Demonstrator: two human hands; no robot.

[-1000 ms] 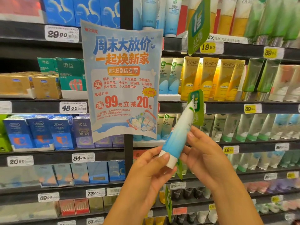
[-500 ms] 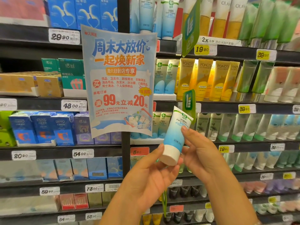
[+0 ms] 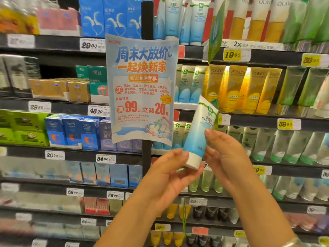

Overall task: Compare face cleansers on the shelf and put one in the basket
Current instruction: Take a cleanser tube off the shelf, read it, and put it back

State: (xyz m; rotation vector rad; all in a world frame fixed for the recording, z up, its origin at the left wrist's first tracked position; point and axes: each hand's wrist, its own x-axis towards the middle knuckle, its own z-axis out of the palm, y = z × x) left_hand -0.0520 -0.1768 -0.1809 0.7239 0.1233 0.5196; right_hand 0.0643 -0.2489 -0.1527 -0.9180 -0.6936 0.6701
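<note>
Tube of face cleanser (image 3: 199, 132), blue fading to white with a white cap at its lower end, is held up in front of the shelf (image 3: 249, 120), tilted so its crimped top leans up and to the right. The left hand (image 3: 170, 177) supports the cap end, its fingers (image 3: 183, 155) curled up around the cap from the left and below. The right hand (image 3: 226, 154) steadies the tube's body from the right, fingertips pressed against the printed face near the middle, the other fingers loosely bent behind it. Both forearms rise from the bottom edge of the view.

Behind the tube, just to its left, a blue promotional poster (image 3: 142, 90) with red price figures hangs on a black upright post (image 3: 147, 18). On the shelf level above the tube stand matching blue-and-white tubes (image 3: 188, 86) and, right of them, yellow tubes (image 3: 238, 88). Green tubes (image 3: 292, 90) fill the right end of that level. Blue boxes (image 3: 71, 132) sit on the left-hand shelving. Yellow price tags (image 3: 232, 54) line the shelf edges.
</note>
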